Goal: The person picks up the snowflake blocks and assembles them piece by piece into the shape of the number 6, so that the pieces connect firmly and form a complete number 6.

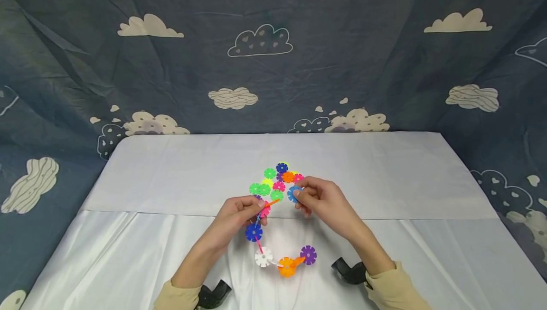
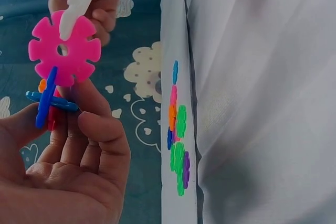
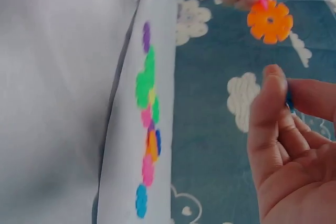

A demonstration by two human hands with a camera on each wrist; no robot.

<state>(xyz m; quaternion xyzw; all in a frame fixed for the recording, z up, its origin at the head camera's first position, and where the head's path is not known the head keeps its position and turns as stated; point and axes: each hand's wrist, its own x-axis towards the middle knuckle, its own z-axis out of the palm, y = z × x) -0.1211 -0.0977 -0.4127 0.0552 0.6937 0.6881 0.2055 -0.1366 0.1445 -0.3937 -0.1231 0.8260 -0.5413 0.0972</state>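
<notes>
Head view: the left hand (image 1: 237, 215) pinches the far end of a chain of flower discs (image 1: 254, 232) between thumb and fingers, beside a pink disc (image 1: 265, 209); which disc takes the grip itself, I cannot tell. From there the chain runs toward the near side, through a dark blue one and a white disc (image 1: 263, 257), then bends right past an orange disc (image 1: 287, 267) to a purple disc (image 1: 308, 255) at its near right end. The right hand (image 1: 325, 201), to the right of the left hand and apart from it, pinches a light blue disc (image 1: 294, 194) between thumb and forefinger; in the right wrist view only a blue edge shows between them. Beyond the hands, loose discs (image 1: 288, 177) in green, pink, orange, yellow, purple and blue lie clustered on a white cloth (image 1: 171, 172). A dark backdrop (image 1: 363, 63) printed with clouds stands at the far side. Beige sleeves (image 1: 397, 288) cover both forearms at the near edge.
</notes>
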